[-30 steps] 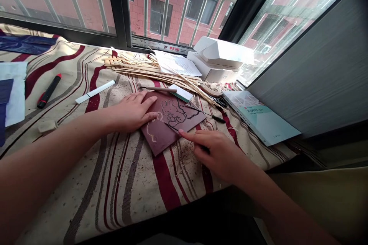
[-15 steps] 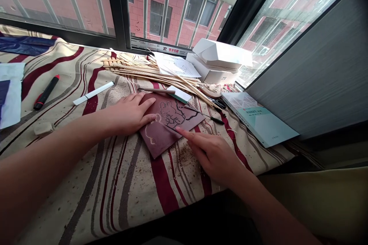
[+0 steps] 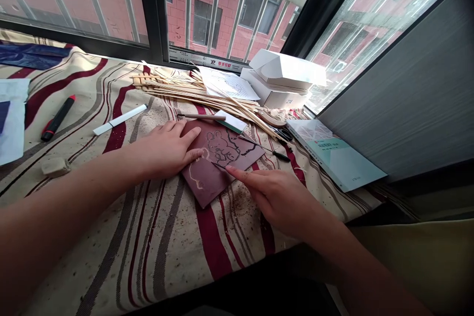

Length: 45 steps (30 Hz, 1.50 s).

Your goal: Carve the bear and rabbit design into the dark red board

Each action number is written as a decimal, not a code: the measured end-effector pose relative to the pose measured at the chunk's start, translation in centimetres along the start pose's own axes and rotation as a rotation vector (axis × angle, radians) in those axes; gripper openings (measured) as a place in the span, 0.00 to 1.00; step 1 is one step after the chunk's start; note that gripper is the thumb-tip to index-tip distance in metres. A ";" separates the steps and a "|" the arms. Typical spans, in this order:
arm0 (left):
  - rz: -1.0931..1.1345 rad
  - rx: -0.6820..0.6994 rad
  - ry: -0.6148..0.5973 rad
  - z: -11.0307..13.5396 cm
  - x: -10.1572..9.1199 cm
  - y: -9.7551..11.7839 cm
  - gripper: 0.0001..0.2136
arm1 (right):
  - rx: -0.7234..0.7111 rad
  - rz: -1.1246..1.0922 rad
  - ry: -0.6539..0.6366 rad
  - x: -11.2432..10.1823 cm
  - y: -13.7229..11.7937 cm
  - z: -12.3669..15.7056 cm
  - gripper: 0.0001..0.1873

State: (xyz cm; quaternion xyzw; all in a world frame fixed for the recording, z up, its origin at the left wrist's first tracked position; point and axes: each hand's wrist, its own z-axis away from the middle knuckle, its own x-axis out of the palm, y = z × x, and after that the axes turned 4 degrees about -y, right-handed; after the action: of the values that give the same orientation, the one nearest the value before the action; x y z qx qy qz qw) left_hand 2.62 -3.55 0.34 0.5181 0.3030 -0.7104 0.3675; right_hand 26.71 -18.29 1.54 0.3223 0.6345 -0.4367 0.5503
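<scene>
A dark red carving block [image 3: 211,173] with a rabbit outline cut into it lies on the striped cloth [image 3: 148,237]. My left hand [image 3: 166,150] lies flat on the block's left edge, fingers stretched out, holding it down. My right hand [image 3: 276,197] is closed round a thin carving tool [image 3: 221,168], index finger stretched along it. The tool's tip rests on the block just below the rabbit.
A second carving tool [image 3: 264,148] and a wooden-handled one [image 3: 202,116] lie beside the block. Bamboo strips [image 3: 192,94], a white box [image 3: 285,76], a teal book [image 3: 338,155], a red-black marker [image 3: 57,118], a white strip [image 3: 120,119] and an eraser [image 3: 55,167] surround it. Shavings litter the cloth.
My right hand with the tool has shifted slightly left along the block. The left hand stays put. The view has moved a little.
</scene>
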 end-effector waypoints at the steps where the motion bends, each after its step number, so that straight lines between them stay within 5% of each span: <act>1: 0.003 -0.001 0.001 0.0 0.0 0.0 0.38 | 0.003 0.030 -0.016 -0.3 -0.1 -0.2 0.34; 16: 0.023 -0.036 -0.019 0.0 0.1 0.3 0.36 | 0.175 0.249 -0.421 -4.5 -2.4 -2.0 0.41; 45: -0.004 -0.052 -0.030 -0.3 0.2 0.2 0.36 | 0.081 0.291 -0.376 -5.7 -2.4 -2.8 0.39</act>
State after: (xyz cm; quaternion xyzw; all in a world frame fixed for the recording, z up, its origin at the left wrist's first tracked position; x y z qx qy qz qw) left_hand 2.93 -3.47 0.00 0.4971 0.3168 -0.7108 0.3837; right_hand 24.49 -16.29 7.69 0.3451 0.4498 -0.4301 0.7025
